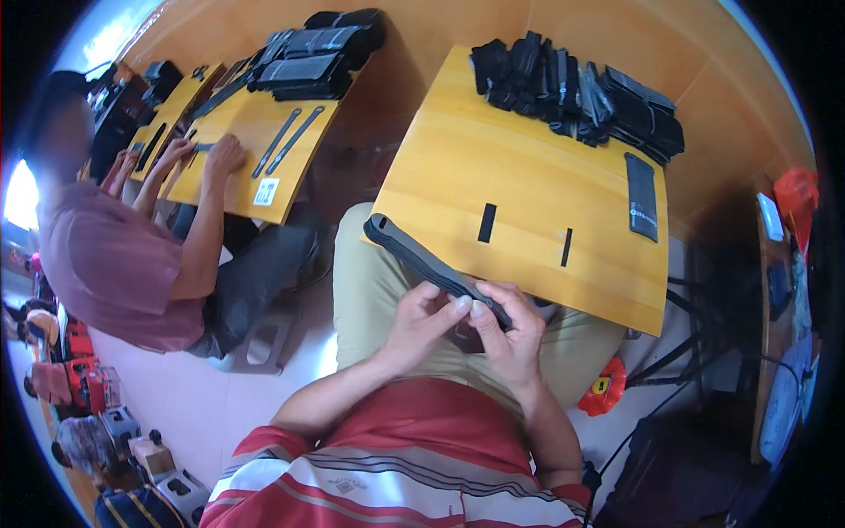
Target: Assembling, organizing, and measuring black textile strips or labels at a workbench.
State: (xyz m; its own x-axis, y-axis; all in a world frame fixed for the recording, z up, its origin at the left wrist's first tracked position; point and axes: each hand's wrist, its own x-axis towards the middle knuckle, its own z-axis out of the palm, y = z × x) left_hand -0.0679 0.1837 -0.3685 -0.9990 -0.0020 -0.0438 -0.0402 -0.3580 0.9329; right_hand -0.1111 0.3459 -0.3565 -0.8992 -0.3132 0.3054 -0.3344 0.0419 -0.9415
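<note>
Both hands meet over the lap at the near end of a long dark strap, which runs up-left to the corner of the wooden board. Left hand pinches it with thumb and fingertips; right hand is curled around it. To my eye, a firm pinch with the strap kept flat, untwisted, would serve best. Black pieces are piled at the board's far edge.

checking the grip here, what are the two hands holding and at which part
Both the left hand and the right hand pinch one long dark grey fabric strap at its near end; the rest runs up-left over the wooden board.
</note>
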